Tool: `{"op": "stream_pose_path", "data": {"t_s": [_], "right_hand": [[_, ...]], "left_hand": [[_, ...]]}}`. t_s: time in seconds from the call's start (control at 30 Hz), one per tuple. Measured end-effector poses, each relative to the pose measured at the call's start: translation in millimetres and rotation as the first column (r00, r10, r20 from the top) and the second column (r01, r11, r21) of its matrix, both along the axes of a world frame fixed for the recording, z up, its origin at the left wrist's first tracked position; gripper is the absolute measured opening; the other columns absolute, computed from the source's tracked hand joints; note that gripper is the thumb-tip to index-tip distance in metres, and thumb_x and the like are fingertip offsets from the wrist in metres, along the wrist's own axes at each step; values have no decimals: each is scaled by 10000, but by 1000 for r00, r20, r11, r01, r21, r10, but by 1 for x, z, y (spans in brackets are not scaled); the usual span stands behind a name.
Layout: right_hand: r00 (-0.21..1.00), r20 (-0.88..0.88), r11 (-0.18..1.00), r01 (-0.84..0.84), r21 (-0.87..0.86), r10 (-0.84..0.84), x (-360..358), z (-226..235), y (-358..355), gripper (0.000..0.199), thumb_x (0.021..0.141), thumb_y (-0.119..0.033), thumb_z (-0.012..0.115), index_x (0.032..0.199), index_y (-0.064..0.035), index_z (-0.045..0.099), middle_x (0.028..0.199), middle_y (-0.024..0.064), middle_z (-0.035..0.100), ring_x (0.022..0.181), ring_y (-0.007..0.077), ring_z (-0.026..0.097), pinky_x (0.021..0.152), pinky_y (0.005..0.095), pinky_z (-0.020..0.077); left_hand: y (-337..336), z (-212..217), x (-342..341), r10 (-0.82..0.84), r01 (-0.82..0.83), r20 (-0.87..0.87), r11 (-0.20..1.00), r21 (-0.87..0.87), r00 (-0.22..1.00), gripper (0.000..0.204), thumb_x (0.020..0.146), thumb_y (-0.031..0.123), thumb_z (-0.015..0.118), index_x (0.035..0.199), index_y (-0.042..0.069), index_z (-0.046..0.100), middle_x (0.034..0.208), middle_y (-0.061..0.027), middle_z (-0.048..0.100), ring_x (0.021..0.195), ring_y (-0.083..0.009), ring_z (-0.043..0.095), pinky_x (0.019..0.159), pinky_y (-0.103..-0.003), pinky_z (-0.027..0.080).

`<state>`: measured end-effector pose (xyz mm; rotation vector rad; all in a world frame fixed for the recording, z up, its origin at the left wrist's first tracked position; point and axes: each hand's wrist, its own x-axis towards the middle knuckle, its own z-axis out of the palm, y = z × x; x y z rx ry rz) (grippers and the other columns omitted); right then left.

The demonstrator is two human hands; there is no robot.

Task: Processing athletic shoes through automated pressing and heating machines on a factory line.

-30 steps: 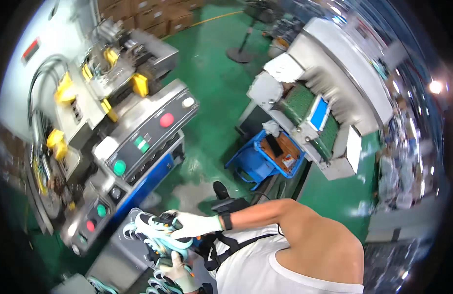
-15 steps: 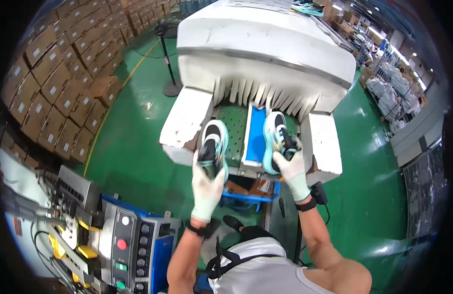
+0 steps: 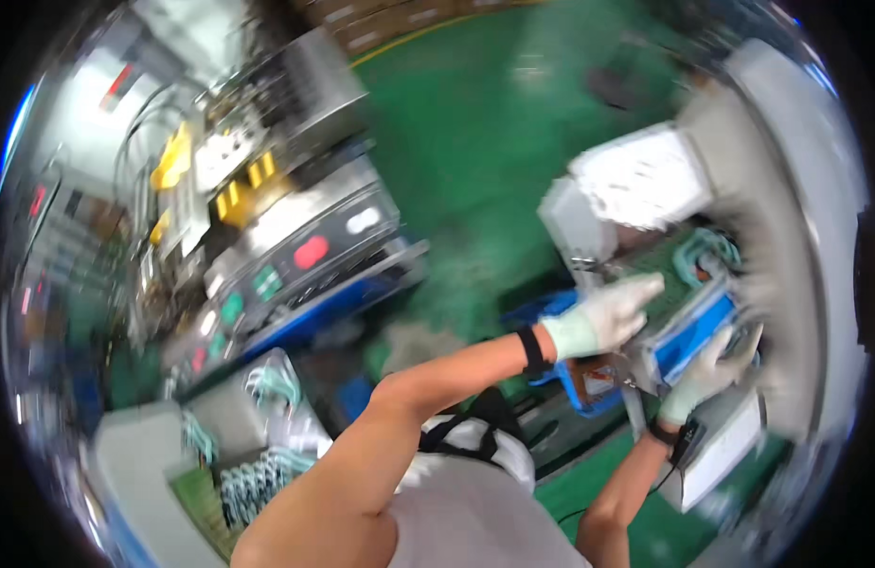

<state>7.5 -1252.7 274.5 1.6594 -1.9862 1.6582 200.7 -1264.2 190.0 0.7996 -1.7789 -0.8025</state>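
Left hand (image 3: 603,322) gloved, fingers out, empty, near blue panel (image 3: 693,331), blurry

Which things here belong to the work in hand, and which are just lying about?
In hand:
- left hand, gloved, reaching over the grey machine
- right hand, gloved, at the blue plate
- teal-laced shoe, in the machine

Lying about:
- control panel
- shoes on rack
- green floor
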Motion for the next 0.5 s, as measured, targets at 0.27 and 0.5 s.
{"op": "stream_pose_path", "data": {"t_s": [0.27, 0.5], "right_hand": [[137, 777, -293, -875, 385, 614, 311, -217, 152, 646, 942, -152, 681, 1474, 49, 374, 1480, 223, 464, 1385, 316, 458, 1161, 421, 363], [-307, 463, -551, -565, 614, 831, 529, -232, 350, 876, 820, -294, 783, 1484, 64, 338, 1477, 284, 434, 1395, 373, 425, 1165, 400, 338]], "left_hand": [[434, -108, 309, 908, -932, 411, -79, 354, 79, 277, 963, 129, 594, 1217, 18, 596, 1131, -163, 672, 1078, -312, 659, 926, -380, 534], [678, -123, 260, 567, -527, 482, -818, 231, -668, 686, 841, 232, 772, 1366, -80, 460, 1329, -261, 527, 1254, -369, 523, 1092, -431, 401]]}}
